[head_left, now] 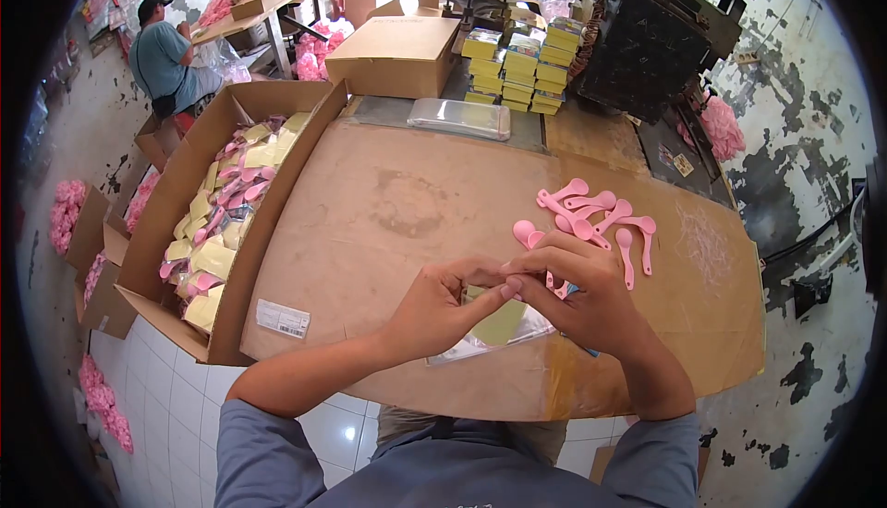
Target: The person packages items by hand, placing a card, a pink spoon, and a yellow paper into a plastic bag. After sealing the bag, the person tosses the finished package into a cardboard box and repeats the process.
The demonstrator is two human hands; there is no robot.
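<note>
My left hand (443,303) and my right hand (588,286) meet over the front of the cardboard-covered table, thumbs and fingertips pinched together. Whatever sits between the fingertips is too small or hidden to make out. Just below them lie a yellow-green card (499,325) and clear plastic bags (538,330), partly covered by my hands. Something blue (573,290) shows beside my right fingers, mostly hidden. Beyond my right hand is a loose pile of pink plastic spoons (605,215), a few of them partly behind the fingers.
To the left stands a long open carton (176,309) of packed pink spoons and yellow cards. Stacked yellow card bundles (519,72), a closed box (393,50) and a pack of clear bags (459,119) are at the back. A person (171,60) sits at the far left.
</note>
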